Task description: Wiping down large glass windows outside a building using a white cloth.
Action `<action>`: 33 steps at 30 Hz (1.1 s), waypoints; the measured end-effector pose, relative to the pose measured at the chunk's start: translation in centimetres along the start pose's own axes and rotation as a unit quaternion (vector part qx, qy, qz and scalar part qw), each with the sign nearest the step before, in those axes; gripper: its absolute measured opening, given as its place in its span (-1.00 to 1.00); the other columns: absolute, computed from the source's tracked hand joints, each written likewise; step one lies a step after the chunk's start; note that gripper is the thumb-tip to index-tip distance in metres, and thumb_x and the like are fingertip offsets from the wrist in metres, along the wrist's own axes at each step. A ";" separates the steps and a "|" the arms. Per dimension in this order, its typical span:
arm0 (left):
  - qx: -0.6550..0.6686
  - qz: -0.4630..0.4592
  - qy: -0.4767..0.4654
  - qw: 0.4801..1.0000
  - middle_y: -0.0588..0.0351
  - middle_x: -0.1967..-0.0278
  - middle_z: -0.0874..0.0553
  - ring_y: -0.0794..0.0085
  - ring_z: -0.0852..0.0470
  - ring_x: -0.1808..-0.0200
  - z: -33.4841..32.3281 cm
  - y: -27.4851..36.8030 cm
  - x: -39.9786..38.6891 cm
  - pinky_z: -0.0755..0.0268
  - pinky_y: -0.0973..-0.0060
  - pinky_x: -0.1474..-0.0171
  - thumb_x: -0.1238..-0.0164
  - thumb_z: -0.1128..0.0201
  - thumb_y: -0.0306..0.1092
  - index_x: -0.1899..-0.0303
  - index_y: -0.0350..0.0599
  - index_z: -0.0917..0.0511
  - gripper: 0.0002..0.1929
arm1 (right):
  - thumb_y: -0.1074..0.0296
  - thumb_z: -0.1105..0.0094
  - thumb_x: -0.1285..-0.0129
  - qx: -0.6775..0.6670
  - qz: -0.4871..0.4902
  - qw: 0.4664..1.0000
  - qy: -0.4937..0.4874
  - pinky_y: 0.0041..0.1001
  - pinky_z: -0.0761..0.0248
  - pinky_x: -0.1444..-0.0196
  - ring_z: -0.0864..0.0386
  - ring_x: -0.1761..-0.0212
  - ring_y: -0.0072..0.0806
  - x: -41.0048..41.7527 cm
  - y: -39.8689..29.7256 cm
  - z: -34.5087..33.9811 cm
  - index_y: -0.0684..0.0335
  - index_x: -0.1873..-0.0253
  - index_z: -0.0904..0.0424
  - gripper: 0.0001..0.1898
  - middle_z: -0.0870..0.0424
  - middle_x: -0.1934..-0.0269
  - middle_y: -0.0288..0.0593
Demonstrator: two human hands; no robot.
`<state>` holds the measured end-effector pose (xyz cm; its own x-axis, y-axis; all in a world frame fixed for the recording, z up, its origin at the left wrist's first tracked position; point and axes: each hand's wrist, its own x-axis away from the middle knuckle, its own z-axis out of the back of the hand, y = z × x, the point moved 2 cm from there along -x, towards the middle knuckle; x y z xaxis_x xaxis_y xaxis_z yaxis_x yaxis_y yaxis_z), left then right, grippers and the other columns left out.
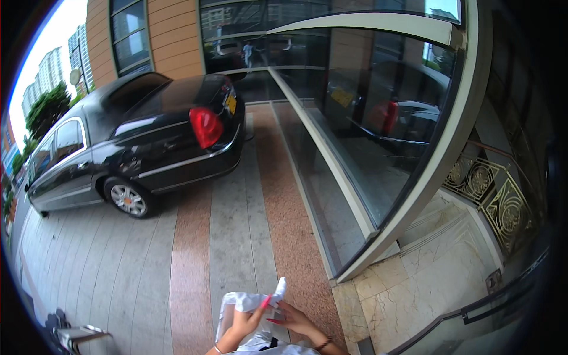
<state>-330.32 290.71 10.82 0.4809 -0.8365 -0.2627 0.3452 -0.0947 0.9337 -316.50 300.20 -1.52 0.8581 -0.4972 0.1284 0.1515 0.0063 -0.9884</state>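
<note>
Low in the picture, in front of my body, a white wrapping (pixel 250 301) that looks like thin plastic or cloth is bunched up, with a rolled end (pixel 281 287) sticking up. A translucent plastic bag or cover (pixel 225 313) hangs along its left side. My left hand (pixel 246 320) grips the bunched white material, its thumb lying along the top. My right hand (pixel 293 317) meets it from the right, fingers and thumb on either side of the material below the rolled end. What the wrapping contains is hidden.
A black sedan (pixel 173 133) is parked ahead on the left on stone paving (pixel 230 230). A glass wall (pixel 319 177) with a pale metal frame (pixel 426 199) runs along the right. Beyond it are marble steps (pixel 439 239) and a gold railing (pixel 506 204). A metal-framed object (pixel 84 333) stands lower left.
</note>
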 end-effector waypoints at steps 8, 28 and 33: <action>-0.014 -0.240 -0.315 0.918 -0.05 0.36 -0.58 0.06 -0.53 0.27 -1.5 -1.5 -16.1 -0.37 0.29 0.16 -0.10 -0.21 -0.39 0.28 -0.23 -0.53 -0.84 | -0.31 0.18 -0.20 -0.444 -0.046 0.890 0.092 -0.23 -0.30 -0.17 -0.41 -0.16 -0.23 -6.8 -4.8 10.0 0.32 -0.25 -0.21 -0.22 -0.41 -0.15 -0.03; 0.090 -0.178 -0.121 0.972 0.04 0.47 -0.62 0.26 -0.59 0.40 -11.2 -4.9 -35.3 -0.39 0.38 0.28 -0.23 -0.10 -0.46 0.31 -0.25 -0.59 -0.88 | 0.20 0.21 -0.41 -0.068 0.156 0.825 0.538 -0.46 -0.28 0.07 -0.41 0.17 -0.52 -13.1 -4.8 25.9 0.43 0.03 -0.38 -0.65 -0.48 0.23 -0.22; 0.106 -0.301 -0.117 0.940 0.07 0.51 -0.56 0.30 -0.53 0.46 -15.0 -1.4 -39.6 -0.34 0.42 0.36 -0.25 -0.06 -0.47 0.32 -0.27 -0.56 -0.87 | 0.13 0.21 -0.40 -0.072 0.219 0.803 0.550 -0.47 -0.17 -0.06 -0.33 0.06 -0.52 -12.4 -12.2 29.0 0.39 -0.04 -0.32 -0.61 -0.43 0.12 -0.22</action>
<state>-337.78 332.08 16.32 0.0513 -0.6900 -0.7220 0.3182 -0.6740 0.6667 -314.74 331.48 11.28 -0.1504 -0.9408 -0.3039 -0.1729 0.3276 -0.9288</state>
